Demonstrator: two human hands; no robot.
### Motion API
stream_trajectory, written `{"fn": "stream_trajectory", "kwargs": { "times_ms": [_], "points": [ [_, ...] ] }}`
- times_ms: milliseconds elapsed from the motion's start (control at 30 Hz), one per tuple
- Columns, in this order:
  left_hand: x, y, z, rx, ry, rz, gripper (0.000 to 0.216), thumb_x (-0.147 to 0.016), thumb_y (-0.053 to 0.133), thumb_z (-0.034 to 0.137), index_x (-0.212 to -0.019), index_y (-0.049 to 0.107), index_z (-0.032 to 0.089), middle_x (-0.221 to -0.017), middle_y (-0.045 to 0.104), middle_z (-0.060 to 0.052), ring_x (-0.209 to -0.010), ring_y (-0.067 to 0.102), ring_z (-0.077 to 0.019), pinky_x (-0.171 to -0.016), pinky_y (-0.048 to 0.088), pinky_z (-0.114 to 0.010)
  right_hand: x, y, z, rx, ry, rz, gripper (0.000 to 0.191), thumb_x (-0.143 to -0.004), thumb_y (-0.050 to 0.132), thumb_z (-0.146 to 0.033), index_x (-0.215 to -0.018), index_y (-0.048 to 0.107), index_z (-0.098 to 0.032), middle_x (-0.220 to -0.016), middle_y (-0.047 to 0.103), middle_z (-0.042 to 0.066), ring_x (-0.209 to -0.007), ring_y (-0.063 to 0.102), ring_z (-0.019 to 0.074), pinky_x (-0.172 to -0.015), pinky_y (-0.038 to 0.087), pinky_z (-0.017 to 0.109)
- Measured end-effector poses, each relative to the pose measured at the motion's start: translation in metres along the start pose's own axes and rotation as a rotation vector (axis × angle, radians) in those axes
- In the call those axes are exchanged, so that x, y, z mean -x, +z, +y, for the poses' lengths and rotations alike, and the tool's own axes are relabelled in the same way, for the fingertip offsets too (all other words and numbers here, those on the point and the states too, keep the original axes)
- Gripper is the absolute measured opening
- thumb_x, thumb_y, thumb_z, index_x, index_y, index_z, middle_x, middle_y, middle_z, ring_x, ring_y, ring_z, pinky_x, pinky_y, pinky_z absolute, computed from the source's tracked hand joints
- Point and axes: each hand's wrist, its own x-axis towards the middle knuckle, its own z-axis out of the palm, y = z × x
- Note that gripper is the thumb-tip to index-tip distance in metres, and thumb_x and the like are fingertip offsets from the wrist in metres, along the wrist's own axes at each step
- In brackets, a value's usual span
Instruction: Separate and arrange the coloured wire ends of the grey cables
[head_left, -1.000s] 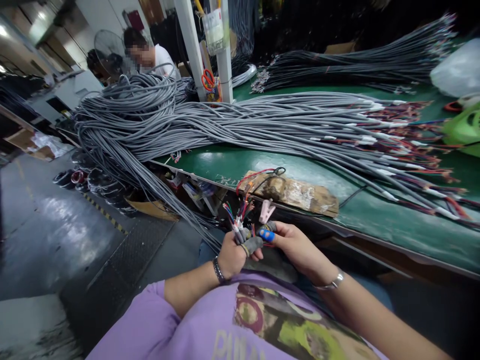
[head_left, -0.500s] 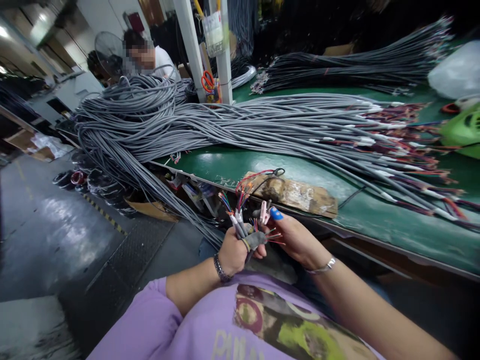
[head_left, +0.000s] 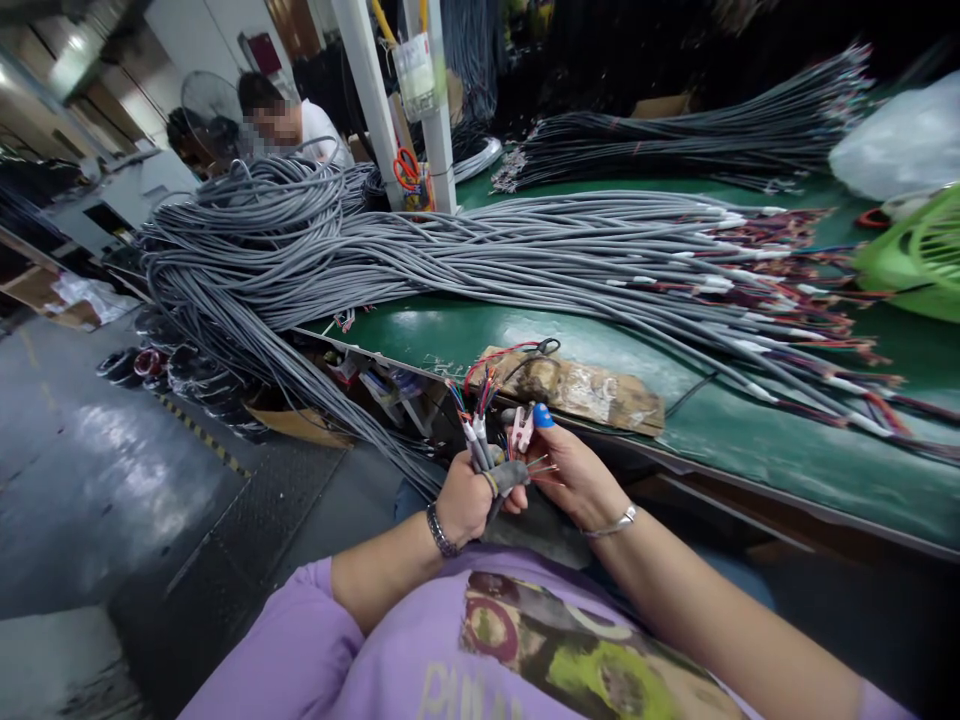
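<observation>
The left hand (head_left: 465, 495) is clamped around several white-banded grey cables (head_left: 480, 450), their coloured inner wires fanning upward above the fist. A grey cover (head_left: 508, 476) sheathes the left thumb, and thin stripped wires (head_left: 543, 467) poke out beyond it toward the right hand (head_left: 577, 475). The right hand, just beside the left, pinches a pale pink clip (head_left: 521, 430) at its upper end; its thumb wears a blue wrap (head_left: 543, 416). A dark bracelet (head_left: 442, 530) circles the left wrist, a silver bracelet (head_left: 613, 522) the right.

Just past the hands, a worn wooden board (head_left: 626, 398) rests at the near edge of the green workbench (head_left: 712, 425), red and black leads on its left end. Farther beyond the hands spreads a large grey cable bundle (head_left: 465, 255), its bared ends lying to their right and its loops draping off the bench to their left. Behind that lie black cables (head_left: 660, 145). Far right of the hands sit a green plastic basket (head_left: 919, 260) and a translucent bag (head_left: 904, 140). Orange-handled scissors (head_left: 407, 170) hang by a post (head_left: 442, 160); a co-worker in white (head_left: 319, 130) sits far left beyond the hands.
</observation>
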Motion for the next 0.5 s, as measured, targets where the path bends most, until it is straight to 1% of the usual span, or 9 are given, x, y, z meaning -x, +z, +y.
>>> {"fn": "stream_trajectory", "kwargs": {
  "times_ms": [200, 300, 400, 500],
  "points": [
    [0.004, -0.002, 0.000, 0.003, 0.025, 0.024, 0.041, -0.062, 0.079, 0.048, -0.058, 0.058, 0.013, -0.044, 0.057, 0.000, -0.037, 0.049, -0.0085, -0.040, 0.040, -0.020, 0.002, -0.004, 0.003, -0.068, 0.042, 0.046, 0.048, -0.075, 0.061, -0.068, -0.070, 0.063, -0.020, -0.061, 0.063, 0.002, -0.052, 0.056, 0.0155, -0.052, 0.048, 0.029],
    [0.010, -0.004, 0.001, -0.020, 0.047, 0.037, 0.044, -0.063, 0.078, 0.051, -0.055, 0.057, 0.013, -0.045, 0.057, -0.001, -0.037, 0.049, -0.0082, -0.039, 0.039, -0.020, 0.005, -0.008, 0.001, -0.094, 0.083, 0.039, 0.049, -0.077, 0.058, -0.068, -0.075, 0.066, -0.020, -0.068, 0.065, 0.003, -0.055, 0.056, 0.0139, -0.053, 0.048, 0.027],
    [0.016, -0.006, -0.001, -0.041, 0.085, 0.037, 0.044, -0.066, 0.076, 0.052, -0.056, 0.058, 0.012, -0.046, 0.059, -0.002, -0.038, 0.049, -0.0081, -0.040, 0.039, -0.020, 0.006, -0.011, -0.003, -0.112, 0.099, 0.019, 0.041, -0.080, 0.060, -0.060, -0.084, 0.068, -0.020, -0.073, 0.066, 0.003, -0.057, 0.056, 0.0128, -0.052, 0.048, 0.025],
    [0.017, -0.006, -0.003, -0.024, 0.125, 0.071, 0.044, -0.067, 0.075, 0.052, -0.057, 0.059, 0.013, -0.047, 0.059, -0.002, -0.039, 0.050, -0.0081, -0.040, 0.039, -0.020, 0.006, -0.012, -0.005, -0.101, 0.084, 0.005, 0.030, -0.079, 0.068, -0.049, -0.085, 0.069, -0.019, -0.072, 0.066, 0.002, -0.058, 0.056, 0.0119, -0.054, 0.048, 0.024]
  ]
}}
